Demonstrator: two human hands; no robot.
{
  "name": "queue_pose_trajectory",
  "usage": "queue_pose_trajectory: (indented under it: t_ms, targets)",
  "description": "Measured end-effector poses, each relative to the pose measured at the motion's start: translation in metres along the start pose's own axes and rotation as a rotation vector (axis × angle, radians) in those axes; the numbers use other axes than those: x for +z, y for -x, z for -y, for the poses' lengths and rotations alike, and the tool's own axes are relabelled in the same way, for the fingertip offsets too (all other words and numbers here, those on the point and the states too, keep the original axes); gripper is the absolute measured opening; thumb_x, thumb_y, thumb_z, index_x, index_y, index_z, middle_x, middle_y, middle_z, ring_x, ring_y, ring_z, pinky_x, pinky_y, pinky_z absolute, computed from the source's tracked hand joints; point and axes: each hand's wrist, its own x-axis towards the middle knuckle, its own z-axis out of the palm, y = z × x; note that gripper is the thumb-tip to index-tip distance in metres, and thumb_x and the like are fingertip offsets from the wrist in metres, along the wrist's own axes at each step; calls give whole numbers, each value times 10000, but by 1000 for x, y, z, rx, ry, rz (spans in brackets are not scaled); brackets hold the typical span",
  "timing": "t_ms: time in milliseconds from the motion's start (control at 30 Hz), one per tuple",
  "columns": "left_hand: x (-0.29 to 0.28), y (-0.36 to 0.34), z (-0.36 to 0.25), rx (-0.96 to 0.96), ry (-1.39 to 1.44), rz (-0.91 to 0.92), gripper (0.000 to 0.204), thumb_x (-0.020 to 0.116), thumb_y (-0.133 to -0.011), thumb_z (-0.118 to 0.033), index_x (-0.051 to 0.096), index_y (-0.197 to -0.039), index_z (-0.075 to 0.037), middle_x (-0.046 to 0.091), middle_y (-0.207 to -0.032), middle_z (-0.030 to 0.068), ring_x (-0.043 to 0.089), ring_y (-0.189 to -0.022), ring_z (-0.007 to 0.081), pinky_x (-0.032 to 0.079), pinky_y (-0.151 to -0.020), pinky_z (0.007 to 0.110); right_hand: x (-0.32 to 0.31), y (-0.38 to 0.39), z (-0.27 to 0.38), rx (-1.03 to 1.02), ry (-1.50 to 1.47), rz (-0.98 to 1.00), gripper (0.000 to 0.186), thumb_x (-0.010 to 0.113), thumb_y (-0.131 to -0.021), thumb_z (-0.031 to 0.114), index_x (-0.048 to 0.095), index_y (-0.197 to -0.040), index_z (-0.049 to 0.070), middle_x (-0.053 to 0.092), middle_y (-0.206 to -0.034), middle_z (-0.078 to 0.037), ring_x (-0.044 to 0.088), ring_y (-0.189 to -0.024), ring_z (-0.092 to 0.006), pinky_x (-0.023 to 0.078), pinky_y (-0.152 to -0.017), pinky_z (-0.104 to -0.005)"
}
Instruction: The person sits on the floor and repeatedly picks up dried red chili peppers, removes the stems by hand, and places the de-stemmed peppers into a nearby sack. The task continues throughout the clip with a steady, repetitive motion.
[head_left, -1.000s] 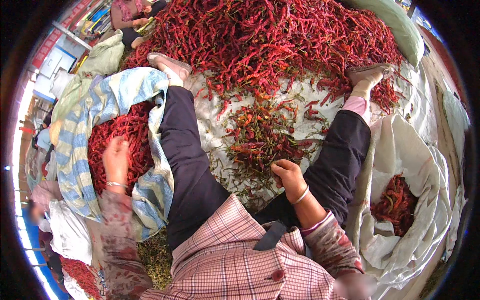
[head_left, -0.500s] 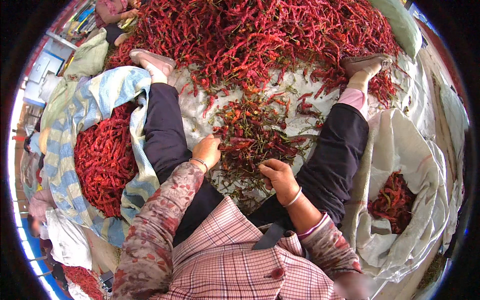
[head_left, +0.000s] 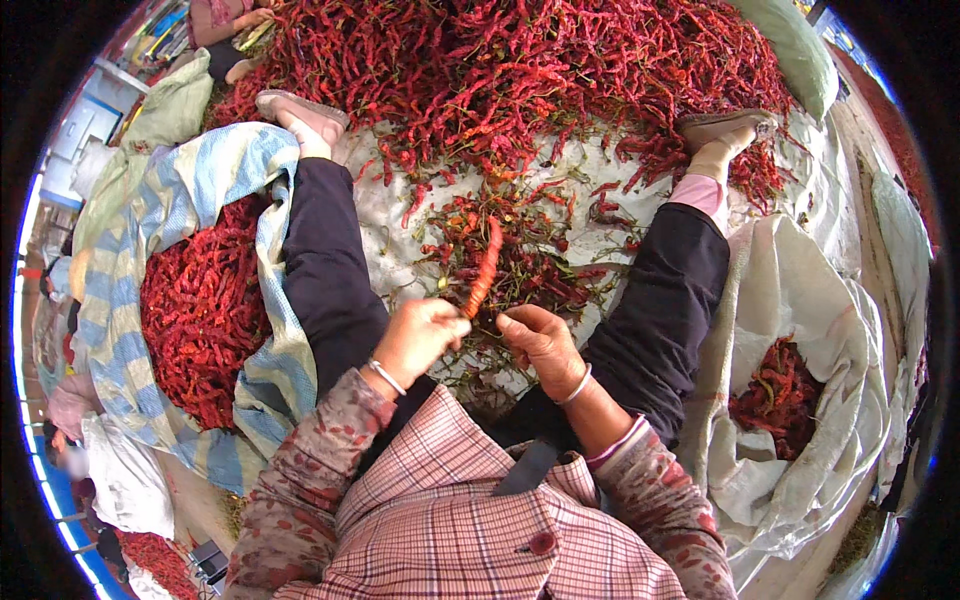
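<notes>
A single orange-red chili pepper (head_left: 486, 268) stands up from the fingertips of my left hand (head_left: 416, 342), which pinches it at its lower end. Close beside it, my right hand (head_left: 546, 348) has its thumb and forefinger pressed together near that same end. Whatever lies between those right fingertips is too small to make out. Beyond both hands, a small loose pile of chilies and green-brown stems (head_left: 535, 270) lies on the white sheet (head_left: 395, 245) between my legs.
A large heap of red chilies (head_left: 520, 80) fills the far side. Left of my leg stands a blue-and-white striped sack (head_left: 190, 190) full of chilies. At the right, an open white sack (head_left: 850, 370) holds a few. Another person's hand (head_left: 255, 18) shows at the far left.
My left hand has come back from the small pile toward me and to the right, now with a chili raised in it. The right hand has shifted slightly nearer the left one.
</notes>
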Motion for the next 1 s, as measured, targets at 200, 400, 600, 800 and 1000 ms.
queue_pose_trajectory:
  t_ms: [200, 400, 600, 800, 1000]
  targets:
    - [38, 14, 12, 73, -13, 125, 83, 599, -751, -61, 615, -765, 19, 546, -611, -20, 461, -548, 46, 380, -505, 207, 5, 6, -4, 8, -31, 105, 199, 621, -789, 248, 544, -821, 66, 447, -590, 52, 367, -473, -39, 273, -405, -197]
    - [34, 17, 4, 70, 182, 303, 97, 571, -787, -83, 625, -781, -3, 520, -581, -35, 443, -501, 33, 335, -450, 177, -1, 10, -8, 150, -217, 97, 142, 580, -812, 191, 513, -766, 76, 409, -572, 56, 354, -451, -38, 262, -378, -198]
    - [31, 38, -23, 214, 176, 860, 177, 599, -754, -108, 616, -869, 25, 583, -639, 43, 529, -576, 100, 414, -530, 242, 1, 6, -14, 123, -122, -56, 130, 570, -805, 141, 498, -734, 59, 424, -575, 24, 364, -427, -72, 296, -366, -221]
    - [-32, 18, 42, 355, -1108, -194, 131, 528, -699, -120, 541, -591, -49, 546, -660, 103, 556, -580, 293, 452, -535, 373, -12, 11, -5, 70, -129, -23, 121, 587, -793, 125, 494, -732, 77, 496, -584, 12, 475, -446, -86, 327, -357, -211]
    - [2, -28, 56, 47, -1021, -146, 330, 568, -726, -336, 591, -660, -14, 576, -661, 170, 559, -669, 357, 445, -596, 434, 1, 7, -3, 127, -173, 8, 171, 633, -771, 163, 489, -722, 83, 487, -565, 20, 452, -437, -76, 323, -366, -205]
